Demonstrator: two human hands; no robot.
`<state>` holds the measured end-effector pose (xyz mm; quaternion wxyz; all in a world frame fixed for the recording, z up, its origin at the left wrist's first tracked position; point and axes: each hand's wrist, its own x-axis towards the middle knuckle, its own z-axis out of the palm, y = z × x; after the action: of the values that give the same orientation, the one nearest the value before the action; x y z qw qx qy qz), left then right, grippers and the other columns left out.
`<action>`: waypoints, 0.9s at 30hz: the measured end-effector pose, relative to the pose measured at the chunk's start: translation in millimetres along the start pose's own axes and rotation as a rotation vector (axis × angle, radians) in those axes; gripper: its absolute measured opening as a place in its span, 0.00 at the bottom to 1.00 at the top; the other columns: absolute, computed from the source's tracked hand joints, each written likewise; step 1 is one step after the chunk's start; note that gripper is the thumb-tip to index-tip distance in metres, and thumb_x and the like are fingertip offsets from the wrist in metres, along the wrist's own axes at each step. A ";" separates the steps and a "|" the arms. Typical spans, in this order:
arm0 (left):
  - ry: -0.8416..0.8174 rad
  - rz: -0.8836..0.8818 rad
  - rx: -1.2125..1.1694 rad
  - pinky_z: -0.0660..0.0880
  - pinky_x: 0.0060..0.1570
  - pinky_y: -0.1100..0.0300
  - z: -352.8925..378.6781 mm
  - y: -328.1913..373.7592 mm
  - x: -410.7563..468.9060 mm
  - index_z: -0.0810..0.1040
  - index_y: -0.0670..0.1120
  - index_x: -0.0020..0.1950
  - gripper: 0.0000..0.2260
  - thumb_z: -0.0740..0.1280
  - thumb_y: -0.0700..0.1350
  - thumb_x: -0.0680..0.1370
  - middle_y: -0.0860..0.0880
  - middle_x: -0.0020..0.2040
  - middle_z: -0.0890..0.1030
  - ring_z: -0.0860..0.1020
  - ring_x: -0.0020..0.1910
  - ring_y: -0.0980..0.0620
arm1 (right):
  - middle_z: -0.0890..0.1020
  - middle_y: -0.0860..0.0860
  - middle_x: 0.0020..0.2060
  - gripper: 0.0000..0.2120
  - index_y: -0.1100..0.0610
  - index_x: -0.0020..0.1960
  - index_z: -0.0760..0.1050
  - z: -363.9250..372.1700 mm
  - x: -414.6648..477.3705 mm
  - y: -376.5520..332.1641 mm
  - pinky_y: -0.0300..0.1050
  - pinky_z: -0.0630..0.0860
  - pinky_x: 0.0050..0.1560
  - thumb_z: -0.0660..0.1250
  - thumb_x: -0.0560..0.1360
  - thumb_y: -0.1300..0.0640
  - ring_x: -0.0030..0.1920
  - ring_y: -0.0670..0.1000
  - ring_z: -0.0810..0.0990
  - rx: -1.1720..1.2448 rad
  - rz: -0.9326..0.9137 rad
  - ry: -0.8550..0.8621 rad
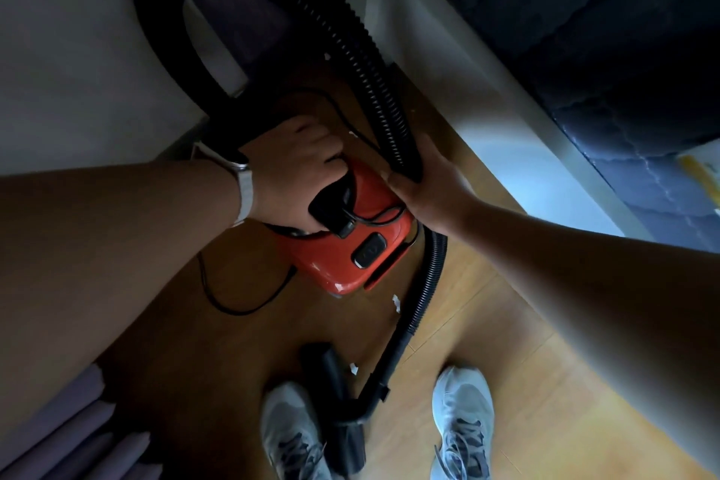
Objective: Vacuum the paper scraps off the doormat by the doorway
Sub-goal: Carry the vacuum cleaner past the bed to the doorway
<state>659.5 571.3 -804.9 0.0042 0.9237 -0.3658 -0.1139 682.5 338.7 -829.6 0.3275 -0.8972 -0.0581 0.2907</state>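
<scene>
A small red vacuum cleaner (350, 253) sits on the wooden floor below me. My left hand (290, 171), with a watch on the wrist, is closed around its black top handle. My right hand (424, 183) wraps the ribbed black hose (374, 70) where it meets the red body. The hose loops up and around, and a second stretch (428, 284) runs down to the black nozzle piece (343, 409) lying between my two shoes. Small white paper scraps (396, 303) lie on the floor near the vacuum. No doormat is in view.
A black power cord (218, 300) trails over the floor left of the vacuum. A white bed frame (487, 101) with a dark mattress (604, 31) runs along the right. Grey folded fabric (62, 436) lies at the lower left. A wall stands at the left.
</scene>
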 end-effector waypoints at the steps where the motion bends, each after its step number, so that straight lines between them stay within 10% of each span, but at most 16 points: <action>1: 0.009 0.015 -0.001 0.72 0.51 0.50 0.3 1.2 -0.8 0.80 0.44 0.40 0.25 0.75 0.64 0.60 0.46 0.39 0.77 0.76 0.41 0.44 | 0.80 0.49 0.50 0.20 0.48 0.64 0.68 0.8 -2.9 0.0 0.47 0.77 0.43 0.67 0.77 0.41 0.47 0.52 0.79 -0.008 -0.008 -0.005; 6: -0.215 -0.061 -0.080 0.69 0.42 0.57 -5.0 13.5 0.7 0.76 0.49 0.35 0.14 0.71 0.58 0.70 0.53 0.33 0.75 0.75 0.36 0.50 | 0.79 0.45 0.41 0.19 0.49 0.61 0.69 -6.6 -10.6 -6.6 0.33 0.73 0.27 0.73 0.75 0.50 0.31 0.40 0.76 0.152 0.099 0.087; 10: -0.371 -0.218 -0.146 0.63 0.33 0.59 -5.0 25.9 -12.3 0.66 0.51 0.35 0.14 0.67 0.54 0.75 0.56 0.34 0.67 0.70 0.34 0.55 | 0.80 0.48 0.34 0.09 0.49 0.41 0.71 -5.4 -18.3 -13.6 0.44 0.74 0.29 0.72 0.67 0.51 0.30 0.47 0.78 0.104 0.115 0.081; 18: -0.400 -0.438 -0.295 0.63 0.28 0.60 -55.3 64.3 -42.8 0.65 0.51 0.32 0.15 0.66 0.53 0.75 0.54 0.30 0.70 0.67 0.28 0.57 | 0.73 0.46 0.25 0.12 0.49 0.34 0.68 -36.7 -61.6 -46.5 0.41 0.67 0.25 0.72 0.70 0.55 0.23 0.45 0.71 0.081 0.082 0.019; 27: -0.286 -0.633 -0.478 0.72 0.31 0.57 -172.5 93.9 -83.7 0.73 0.49 0.34 0.12 0.67 0.52 0.74 0.51 0.30 0.76 0.75 0.30 0.52 | 0.79 0.54 0.44 0.13 0.54 0.48 0.77 -107.6 -137.6 -115.4 0.44 0.73 0.31 0.76 0.68 0.51 0.38 0.47 0.79 0.053 0.034 -0.103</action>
<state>573.8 546.2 -610.9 0.1323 0.9383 -0.0239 -0.3185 639.2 328.4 -625.0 0.3427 -0.8729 -0.0518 0.3435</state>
